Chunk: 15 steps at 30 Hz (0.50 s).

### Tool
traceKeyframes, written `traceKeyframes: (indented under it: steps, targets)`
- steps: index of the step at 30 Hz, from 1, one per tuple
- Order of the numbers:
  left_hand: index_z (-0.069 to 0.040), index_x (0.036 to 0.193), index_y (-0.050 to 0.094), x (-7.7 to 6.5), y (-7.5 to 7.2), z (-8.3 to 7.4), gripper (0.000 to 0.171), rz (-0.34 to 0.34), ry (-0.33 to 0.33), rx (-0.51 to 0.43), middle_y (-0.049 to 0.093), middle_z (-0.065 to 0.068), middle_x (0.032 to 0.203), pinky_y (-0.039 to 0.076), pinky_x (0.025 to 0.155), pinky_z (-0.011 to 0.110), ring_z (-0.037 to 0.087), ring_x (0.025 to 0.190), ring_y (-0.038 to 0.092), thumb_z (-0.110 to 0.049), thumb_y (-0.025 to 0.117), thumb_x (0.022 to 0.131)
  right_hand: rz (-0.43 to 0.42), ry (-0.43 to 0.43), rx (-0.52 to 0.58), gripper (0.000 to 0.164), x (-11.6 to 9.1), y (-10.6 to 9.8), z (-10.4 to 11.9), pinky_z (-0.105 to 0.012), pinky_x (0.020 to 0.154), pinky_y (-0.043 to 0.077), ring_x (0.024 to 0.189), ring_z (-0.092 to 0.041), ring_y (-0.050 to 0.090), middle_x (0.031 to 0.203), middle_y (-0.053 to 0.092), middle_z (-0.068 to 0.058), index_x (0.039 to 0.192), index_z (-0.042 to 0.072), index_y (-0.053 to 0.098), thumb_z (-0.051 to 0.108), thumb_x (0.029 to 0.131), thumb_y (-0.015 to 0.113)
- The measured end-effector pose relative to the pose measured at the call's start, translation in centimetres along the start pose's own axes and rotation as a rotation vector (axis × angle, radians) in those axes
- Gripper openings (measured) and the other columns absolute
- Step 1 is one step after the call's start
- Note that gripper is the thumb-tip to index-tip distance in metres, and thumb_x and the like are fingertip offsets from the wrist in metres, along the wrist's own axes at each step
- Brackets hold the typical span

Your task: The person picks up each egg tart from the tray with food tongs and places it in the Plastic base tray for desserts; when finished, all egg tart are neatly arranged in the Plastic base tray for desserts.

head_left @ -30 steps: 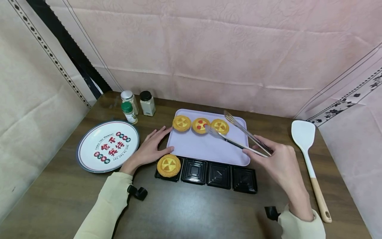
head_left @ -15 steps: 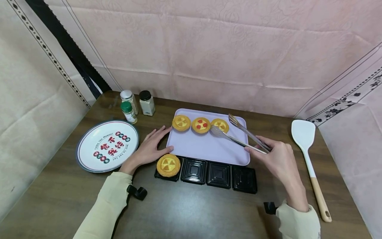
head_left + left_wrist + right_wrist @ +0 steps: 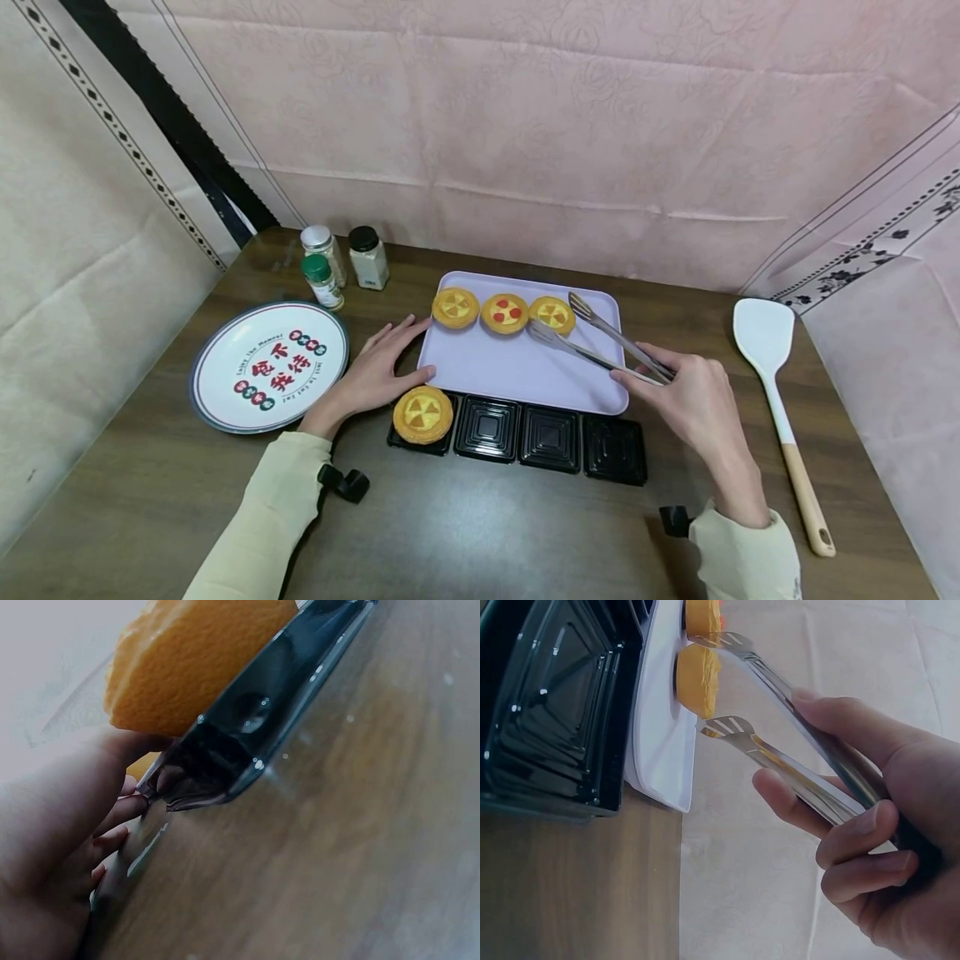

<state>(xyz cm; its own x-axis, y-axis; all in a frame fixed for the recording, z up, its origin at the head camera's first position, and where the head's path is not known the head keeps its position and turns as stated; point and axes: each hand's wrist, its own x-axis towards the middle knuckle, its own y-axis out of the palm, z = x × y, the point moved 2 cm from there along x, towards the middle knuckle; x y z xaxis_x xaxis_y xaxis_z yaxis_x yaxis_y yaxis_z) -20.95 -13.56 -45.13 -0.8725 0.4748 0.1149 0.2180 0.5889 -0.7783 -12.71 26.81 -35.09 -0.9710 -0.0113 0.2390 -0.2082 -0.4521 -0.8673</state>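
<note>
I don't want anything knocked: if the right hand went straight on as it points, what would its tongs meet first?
Probably the rightmost tart on the lilac tray, between the tips of the tongs; whether they touch it is hard to judge.

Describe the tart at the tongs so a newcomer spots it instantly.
Find the lavender tray in the middle of the brown table. Along its far side, take the rightmost tart of three, next to the red-dotted tart. Its topping is yellow, and it alone sits between the tips of the metal tongs held in the right hand.
</note>
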Motion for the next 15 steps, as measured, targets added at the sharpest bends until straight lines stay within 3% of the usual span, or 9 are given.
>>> traceKeyframes:
  steps: [15]
  targets:
    - [-0.018, 0.155, 0.031, -0.04, -0.05, -0.08, 0.075, 0.011, -0.016, -0.005, 0.031, 0.006, 0.157, 0.006, 0.117, 0.050, 0.025, 0.147, 0.016, -0.049, 0.062, 0.094, -0.003, 0.000, 0.013, 0.054, -0.06, 0.11, 0.11, -0.030, 0.038, 0.028, 0.046, -0.012, 0.030, 0.051, 0.038, 0.008, 0.117, 0.008, 0.073, 0.047, 0.080, 0.080]
